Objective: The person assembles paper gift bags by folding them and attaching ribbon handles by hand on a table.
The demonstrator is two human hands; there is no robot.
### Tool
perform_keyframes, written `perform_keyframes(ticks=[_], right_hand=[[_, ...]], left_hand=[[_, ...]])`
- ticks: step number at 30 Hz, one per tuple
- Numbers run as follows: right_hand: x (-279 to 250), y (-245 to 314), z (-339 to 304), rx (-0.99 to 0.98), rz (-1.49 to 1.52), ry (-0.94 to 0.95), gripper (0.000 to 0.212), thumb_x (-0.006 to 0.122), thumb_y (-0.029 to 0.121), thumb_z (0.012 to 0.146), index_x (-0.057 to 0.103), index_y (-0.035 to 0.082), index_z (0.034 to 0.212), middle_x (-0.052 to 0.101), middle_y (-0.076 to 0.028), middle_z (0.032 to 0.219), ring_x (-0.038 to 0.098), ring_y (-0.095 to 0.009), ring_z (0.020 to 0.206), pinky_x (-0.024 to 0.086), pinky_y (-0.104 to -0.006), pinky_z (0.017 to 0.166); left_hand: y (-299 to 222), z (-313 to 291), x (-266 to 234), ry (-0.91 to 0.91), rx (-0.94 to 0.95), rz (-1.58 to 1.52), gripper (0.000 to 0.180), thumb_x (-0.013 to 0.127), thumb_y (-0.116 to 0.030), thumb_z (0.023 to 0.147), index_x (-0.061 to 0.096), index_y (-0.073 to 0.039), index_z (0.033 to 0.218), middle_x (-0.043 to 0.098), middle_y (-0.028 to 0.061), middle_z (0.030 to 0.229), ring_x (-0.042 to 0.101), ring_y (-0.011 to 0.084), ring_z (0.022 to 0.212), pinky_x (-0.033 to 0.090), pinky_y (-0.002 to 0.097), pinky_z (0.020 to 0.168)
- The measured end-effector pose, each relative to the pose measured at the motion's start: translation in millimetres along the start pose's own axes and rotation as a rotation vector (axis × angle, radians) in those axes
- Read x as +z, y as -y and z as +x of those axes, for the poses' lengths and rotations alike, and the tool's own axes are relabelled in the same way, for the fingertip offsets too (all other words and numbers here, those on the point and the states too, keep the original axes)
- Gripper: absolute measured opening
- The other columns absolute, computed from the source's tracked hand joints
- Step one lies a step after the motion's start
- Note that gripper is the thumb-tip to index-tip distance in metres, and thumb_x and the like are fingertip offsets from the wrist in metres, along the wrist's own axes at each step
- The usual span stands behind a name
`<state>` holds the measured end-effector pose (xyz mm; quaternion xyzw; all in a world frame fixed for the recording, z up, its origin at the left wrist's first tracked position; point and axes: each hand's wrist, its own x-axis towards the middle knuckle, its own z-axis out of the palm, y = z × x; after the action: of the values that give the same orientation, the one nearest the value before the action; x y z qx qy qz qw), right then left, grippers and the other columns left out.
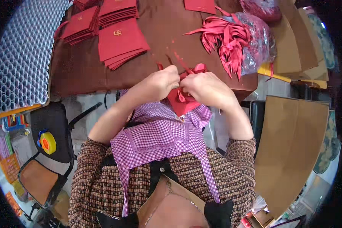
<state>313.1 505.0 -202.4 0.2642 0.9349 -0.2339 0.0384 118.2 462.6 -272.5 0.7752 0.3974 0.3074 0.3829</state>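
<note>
My left hand [162,82] and my right hand [204,86] meet close together at the table's front edge, fingers pinched. Between and below them is a red paper piece [181,105], much like a small bag or folder, partly covered by my fingers. A narrow red ribbon [183,62] rises from between my hands, its loose ends blurred; both hands grip ribbon there. A small ribbon loop [181,96] shows on the front of the red piece, under my right fingers. Exactly how the ribbon is wound at my fingertips is hidden.
Stacks of flat red folders [123,42] lie on the brown-covered table [155,22]. To the right, a heap of red ribbons [228,41] spills from a clear plastic bag [258,45]. Cardboard [290,152] stands at my right; a chair [40,176] with yellow tape [47,143] is at my left.
</note>
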Motion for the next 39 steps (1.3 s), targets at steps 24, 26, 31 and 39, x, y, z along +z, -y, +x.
perform_keyframes(ticks=[24,26,31,39], right_hand=[[3.6,-32.2,-14.7,0.119,0.323,-0.29,0.015,0.062,0.01,0.084,0.066,0.001,0.095,0.066,-0.016,0.078,0.067,-0.028,0.074,0.05,-0.0339,0.067],[1.7,-30.2,-10.4,0.225,0.392,-0.276,0.015,0.061,0.009,0.084,0.065,0.0,0.095,0.067,-0.015,0.077,0.067,-0.025,0.074,0.05,-0.0321,0.066],[0.4,-28.5,-2.3,0.274,0.55,-0.242,0.023,0.059,0.019,0.088,0.066,-0.002,0.094,0.062,-0.012,0.065,0.057,-0.015,0.055,0.047,-0.0333,0.054],[3.5,-40.9,16.3,0.214,0.559,-0.186,0.021,0.064,0.019,0.082,0.068,-0.002,0.085,0.064,-0.01,0.066,0.058,-0.012,0.059,0.047,-0.0319,0.055]], left_hand=[[15.7,-21.2,0.5,-0.496,-0.407,-0.383,0.03,0.048,-0.016,0.096,0.052,0.002,0.119,0.061,0.0049,0.092,0.056,0.0088,0.073,0.047,0.0229,0.067],[14.0,-24.3,13.2,-0.274,-0.458,-0.373,0.033,0.055,-0.009,0.09,0.051,0.004,0.121,0.061,0.0068,0.105,0.059,0.0117,0.092,0.048,0.0274,0.085],[7.7,-18.1,32.7,-0.151,-0.388,-0.644,0.029,0.058,-0.013,0.09,0.056,0.004,0.113,0.064,0.0069,0.098,0.059,0.0116,0.087,0.049,0.0288,0.078],[-7.4,-12.5,22.6,-0.029,-0.408,-0.232,0.027,0.051,-0.013,0.092,0.058,0.001,0.114,0.066,0.0053,0.096,0.059,0.0117,0.088,0.049,0.0301,0.08]])
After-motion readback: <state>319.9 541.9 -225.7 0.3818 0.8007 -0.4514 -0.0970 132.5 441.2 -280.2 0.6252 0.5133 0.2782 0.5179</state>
